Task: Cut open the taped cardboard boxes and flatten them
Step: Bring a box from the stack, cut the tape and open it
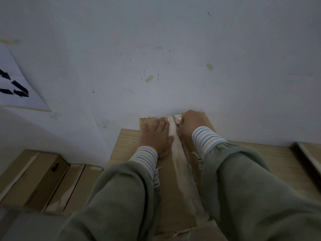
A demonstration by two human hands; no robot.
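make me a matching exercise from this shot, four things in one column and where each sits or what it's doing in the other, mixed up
Things:
1. left hand
2. right hand
3. pale strip of tape along the brown cardboard box
4. white paper sheet with black arrows

States or places:
A. taped to the wall at far left
B. pressed flat on the box top
C. curled at the far end of the seam
D. running between the two hands

Pairs: 1-B, 2-C, 3-D, 4-A
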